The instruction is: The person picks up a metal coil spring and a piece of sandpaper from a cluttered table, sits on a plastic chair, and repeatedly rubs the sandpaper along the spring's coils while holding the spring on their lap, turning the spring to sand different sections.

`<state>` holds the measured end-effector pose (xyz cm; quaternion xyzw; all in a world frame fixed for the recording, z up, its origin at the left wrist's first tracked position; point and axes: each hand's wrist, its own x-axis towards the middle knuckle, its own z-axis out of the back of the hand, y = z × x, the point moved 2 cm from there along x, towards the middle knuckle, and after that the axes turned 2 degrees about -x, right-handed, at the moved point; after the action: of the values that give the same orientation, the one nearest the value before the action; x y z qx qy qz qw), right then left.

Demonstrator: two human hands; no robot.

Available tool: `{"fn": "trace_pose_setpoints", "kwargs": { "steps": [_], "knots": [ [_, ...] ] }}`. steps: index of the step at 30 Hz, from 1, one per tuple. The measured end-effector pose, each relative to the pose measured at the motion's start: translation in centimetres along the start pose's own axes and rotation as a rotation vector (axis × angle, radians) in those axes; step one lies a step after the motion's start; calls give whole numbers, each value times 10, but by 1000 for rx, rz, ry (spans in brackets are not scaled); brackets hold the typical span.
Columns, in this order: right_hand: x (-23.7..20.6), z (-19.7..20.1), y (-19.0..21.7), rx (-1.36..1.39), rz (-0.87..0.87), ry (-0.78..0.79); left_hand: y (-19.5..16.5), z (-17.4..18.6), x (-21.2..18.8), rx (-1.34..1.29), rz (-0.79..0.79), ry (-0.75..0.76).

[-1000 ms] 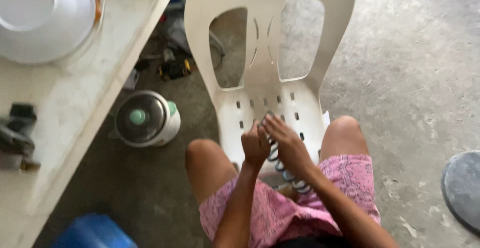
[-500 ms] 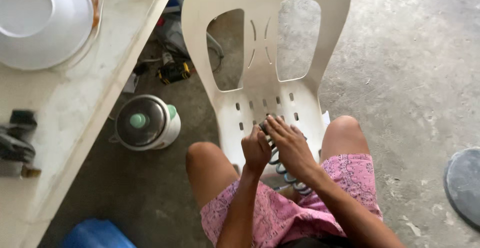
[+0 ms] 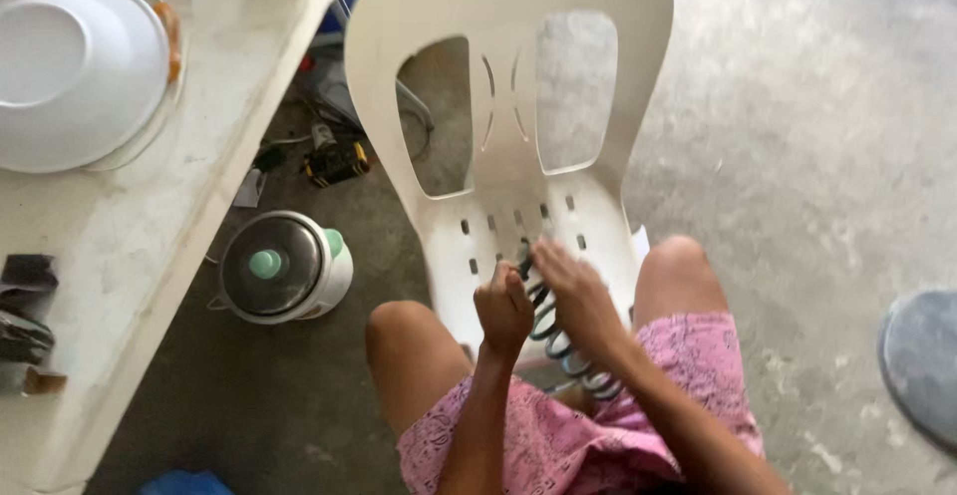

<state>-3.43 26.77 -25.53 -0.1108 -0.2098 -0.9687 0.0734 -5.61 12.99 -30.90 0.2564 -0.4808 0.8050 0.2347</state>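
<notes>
A dark coiled metal spring (image 3: 558,340) lies along the seat of a white plastic chair (image 3: 508,106), running from the seat slots toward my lap. My left hand (image 3: 503,311) is closed in a fist at the spring's left side, seemingly on a coil. My right hand (image 3: 573,296) lies over the top of the spring, fingers curled around its upper coils. My bare knees and pink patterned shorts (image 3: 558,445) frame the chair seat. The spring's upper end is hidden under my right hand.
A white counter (image 3: 150,256) runs along the left with a white bowl (image 3: 75,71) and dark items (image 3: 25,306) on it. A rice cooker with a glass lid (image 3: 284,268) and small tools (image 3: 334,161) sit on the concrete floor. A grey round object (image 3: 922,365) is at right.
The view has shifted slightly. Both hands stay on the spring, with the right hand sliding a little over its coils.
</notes>
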Motion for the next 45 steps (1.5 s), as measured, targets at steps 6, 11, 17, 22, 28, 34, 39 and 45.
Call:
{"fn": "trace_pose_setpoints", "kwargs": {
  "steps": [6, 11, 17, 22, 28, 34, 39, 45],
  "knots": [
    [-2, -14, -3, 206, -58, -5, 7, -4, 2, -73, 300, 150],
    [8, -20, 0, 231, 15, -49, 11, -5, 9, -135, 273, 95],
    [3, -2, 12, 111, 63, -26, 6, 2, 8, -136, 247, 49],
    [3, -6, 12, 310, -98, 58, 9, 2, 4, -137, 372, 126],
    [17, -16, -4, 227, 36, -82, 16, 6, 2, -200, 275, 84],
    [30, 11, -88, 336, -332, -161, 20, 13, -1, -146, 397, 25],
    [-16, 9, -103, 1361, -708, -129, 21, 10, -3, -193, 429, 47],
    [-48, 16, -97, 1901, -625, -152, 33, 7, -11, -267, 661, 27]
  ]
}}
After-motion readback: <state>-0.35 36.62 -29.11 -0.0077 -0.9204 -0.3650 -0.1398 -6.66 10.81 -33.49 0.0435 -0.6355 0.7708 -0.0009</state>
